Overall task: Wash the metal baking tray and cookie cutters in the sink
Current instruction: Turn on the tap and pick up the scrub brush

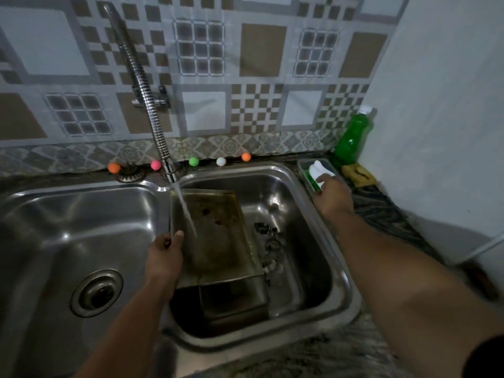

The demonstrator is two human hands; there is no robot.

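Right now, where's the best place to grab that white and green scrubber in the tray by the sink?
Grip the scrubber across its raised white top, coming from above where the right hand already reaches. It lies in a shallow holder, so its sides are walled in.

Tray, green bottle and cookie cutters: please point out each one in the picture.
Tray [218, 241]: head view, on its dirty inner base.
Green bottle [351, 140]: head view, on its body.
Cookie cutters [270, 246]: head view, on the pile's middle.
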